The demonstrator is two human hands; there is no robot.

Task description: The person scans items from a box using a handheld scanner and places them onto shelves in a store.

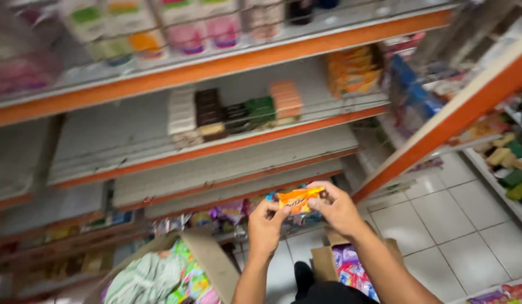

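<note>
- The whole view was smeared by motion, so the goods on the shelves (227,147) read only as blocks of colour: pale and pink packs at the upper left, brown, green and peach stacks at the upper centre, an orange heap to their right.
- The lowest shelf at the lower left was dim, its contents too blurred to tell.
- An open cardboard box (211,260) at the bottom left ran off the lower edge of the frame; a jumble of bright wrappers and something pale green showed inside.
- A second cardboard box (324,262) at the bottom centre was partly covered by the right forearm, with shiny pink and blue packets visible in it.
- Both forearms rose from the bottom edge, elbows out of sight.
- The left hand (265,226) was raised at centre frame, its fingers pinched shut on the left end of a small orange packet (297,198).
- The right hand (337,209) curled over the packet's right end, fingers closed on it.
- The packet was held level between the two hands, in the air in front of the bottom shelves, just below the frame's middle.
</note>
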